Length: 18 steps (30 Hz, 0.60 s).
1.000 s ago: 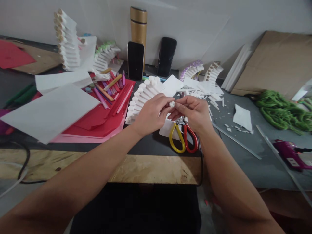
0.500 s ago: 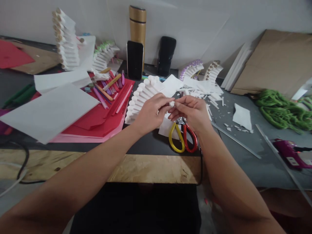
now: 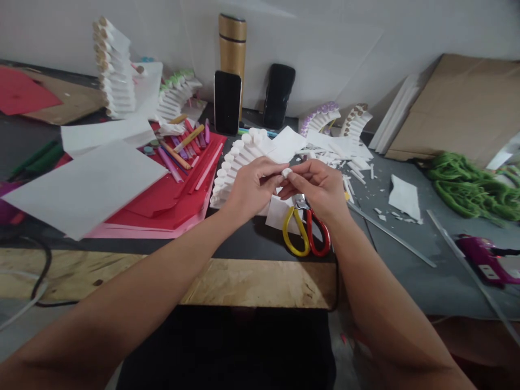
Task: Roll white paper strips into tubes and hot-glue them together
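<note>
Between my fingertips is a small white piece (image 3: 286,173), rolled or folded, perhaps paper; its exact kind is too small to tell. My left hand (image 3: 255,184) pinches it from the left, and my right hand (image 3: 319,184) from the right. Under and beside my left hand stands a curved row of white paper rolls (image 3: 229,162) with round white tops. Scissors (image 3: 305,230) with one yellow and one red handle lie below my right hand, over a white paper piece (image 3: 278,212).
Red paper sheets (image 3: 154,200) with coloured sticks lie at left, partly under a white sheet (image 3: 87,184). Behind stand a gold flask (image 3: 232,40) and two phones (image 3: 227,103). White scraps (image 3: 325,154), a metal strip (image 3: 396,238), green yarn (image 3: 467,181) and cardboard (image 3: 459,108) are at right.
The white piece has turned slightly between my fingers and shows a smoother, rounder side. Both hands stay in nearly the same place; the whole view has shifted a little.
</note>
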{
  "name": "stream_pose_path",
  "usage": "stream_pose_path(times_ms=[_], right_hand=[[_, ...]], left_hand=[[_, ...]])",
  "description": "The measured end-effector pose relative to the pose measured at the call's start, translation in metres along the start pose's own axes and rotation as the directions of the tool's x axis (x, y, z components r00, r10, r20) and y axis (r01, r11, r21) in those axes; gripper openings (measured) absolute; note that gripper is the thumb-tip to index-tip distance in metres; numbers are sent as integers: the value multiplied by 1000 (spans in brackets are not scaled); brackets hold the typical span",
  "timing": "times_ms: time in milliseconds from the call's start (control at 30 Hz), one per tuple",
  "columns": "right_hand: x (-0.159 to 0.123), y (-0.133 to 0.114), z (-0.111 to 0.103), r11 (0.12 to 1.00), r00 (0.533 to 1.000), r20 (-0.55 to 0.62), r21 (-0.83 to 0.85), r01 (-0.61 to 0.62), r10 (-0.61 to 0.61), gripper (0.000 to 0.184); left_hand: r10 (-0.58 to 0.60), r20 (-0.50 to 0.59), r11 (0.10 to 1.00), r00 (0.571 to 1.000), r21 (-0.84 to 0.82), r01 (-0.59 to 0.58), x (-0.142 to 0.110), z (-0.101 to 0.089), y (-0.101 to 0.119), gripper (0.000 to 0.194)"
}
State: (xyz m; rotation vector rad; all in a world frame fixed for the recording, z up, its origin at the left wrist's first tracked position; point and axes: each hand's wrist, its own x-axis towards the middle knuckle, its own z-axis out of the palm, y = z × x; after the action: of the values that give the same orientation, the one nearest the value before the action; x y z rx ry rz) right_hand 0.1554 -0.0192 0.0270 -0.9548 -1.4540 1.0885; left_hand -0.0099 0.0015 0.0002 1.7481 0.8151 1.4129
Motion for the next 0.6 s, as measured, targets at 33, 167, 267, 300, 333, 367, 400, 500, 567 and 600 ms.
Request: stream_pose_path(times_ms=[33,167,267,300,333,367,400,500,567,600], right_hand=[[0,0,0,1000,1000,-5,-2,-2,2,32],[-1,0,-1,1000,1000,-5,5,-8,8,31],[-1,0,-1,1000,1000,12,12,-5,5,29],[-1,1,-1,1000,1000,17,14,-1,1,28],[-1,0,-1,1000,1000,20,15,3,-3,28],[-1,0,-1,1000,1000,21,15,7,-7,27],[-1,0,-1,1000,1000,22,14,9,-9,27],[-2,0,0,1000,1000,23,4,5,-5,28],[-2,-1,0,1000,1000,21,-11,4,-4,29],[-2,-2,0,1000,1000,19,-19,8,-8,30]], left_hand=[[-5,9,1000,1000,-19,5,0,0,1,24],[-37,21,993,999,-111,39,1,-2,4,20],[-49,20,987,999,-154,52,1,-2,5,18],[-52,22,984,998,-169,55,1,-1,5,18],[-56,22,981,998,-183,59,0,-1,5,18],[-58,20,979,998,-197,61,0,0,4,17],[-60,14,976,998,-207,62,0,1,4,17],[-70,-7,972,998,-224,66,0,2,2,15],[-76,-7,972,997,-223,73,0,2,2,15],[-79,-1,972,997,-221,76,0,1,3,15]])
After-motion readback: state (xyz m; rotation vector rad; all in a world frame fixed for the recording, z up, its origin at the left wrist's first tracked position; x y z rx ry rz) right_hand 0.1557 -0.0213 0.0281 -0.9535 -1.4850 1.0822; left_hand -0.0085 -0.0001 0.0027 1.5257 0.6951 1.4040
